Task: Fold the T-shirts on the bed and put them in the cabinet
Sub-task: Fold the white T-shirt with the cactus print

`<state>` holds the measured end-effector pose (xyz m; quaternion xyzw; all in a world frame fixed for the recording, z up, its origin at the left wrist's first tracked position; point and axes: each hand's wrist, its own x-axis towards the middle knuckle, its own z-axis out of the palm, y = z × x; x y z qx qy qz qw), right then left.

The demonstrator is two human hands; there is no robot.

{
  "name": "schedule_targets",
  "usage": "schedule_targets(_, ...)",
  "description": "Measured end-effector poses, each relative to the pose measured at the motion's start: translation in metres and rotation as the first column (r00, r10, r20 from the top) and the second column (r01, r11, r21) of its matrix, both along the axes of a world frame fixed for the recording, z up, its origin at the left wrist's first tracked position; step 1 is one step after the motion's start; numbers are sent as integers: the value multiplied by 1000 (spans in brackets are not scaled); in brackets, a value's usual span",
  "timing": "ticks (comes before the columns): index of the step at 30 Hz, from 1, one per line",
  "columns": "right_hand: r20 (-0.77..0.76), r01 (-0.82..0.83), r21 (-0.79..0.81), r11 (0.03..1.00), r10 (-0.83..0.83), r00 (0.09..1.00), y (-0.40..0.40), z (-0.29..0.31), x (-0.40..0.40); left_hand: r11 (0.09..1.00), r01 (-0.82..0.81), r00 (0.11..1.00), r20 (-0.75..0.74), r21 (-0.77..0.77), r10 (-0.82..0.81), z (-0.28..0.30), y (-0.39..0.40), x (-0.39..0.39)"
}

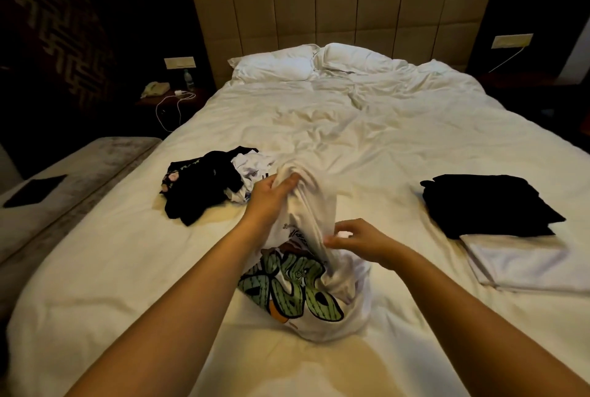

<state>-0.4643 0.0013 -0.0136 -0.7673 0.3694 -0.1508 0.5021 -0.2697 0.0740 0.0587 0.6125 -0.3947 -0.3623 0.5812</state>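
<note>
Two bare forearms reach over the bed [367,128] to one white T-shirt [306,297] with a green print, bunched at the near edge. Left hand [271,195] grips its raised fabric, fingers curled tight; right hand [357,241] pinches a fold lower down. One loose pile [204,185] lies left; two folded shirts, black [488,205] over white [523,261], lie right.

A hotel-style bedroom: a double bed [367,128] with rumpled white linen, two pillows [277,66] against a padded panel headboard [335,13], and left of the bed a nightstand [169,99] bearing a telephone [156,89] and water bottle [189,78].
</note>
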Motion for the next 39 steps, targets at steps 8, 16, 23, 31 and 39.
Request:
schedule_targets(8,307,337,82,938,-346,886,-11,17,28,975,-222,971,100,25,218,-42,-9,77)
schedule_targets(16,305,564,104,820,-566,766,-34,30,52,954,-286,780,600,93,176,-93,-7,78)
schedule_targets(23,-55,222,-315,923,-251,966,13,-39,49,733,410,622,421,543,-660,-118,36,49)
schedule_targets(31,-658,-391,-74,917,250,710,39,-39,33,714,382,449,557,587,-699,-130,42,60)
schedule_targets(39,54,297,280,913,-324,945,40,-12,40,973,-176,778,626,151,43,-107,29,36)
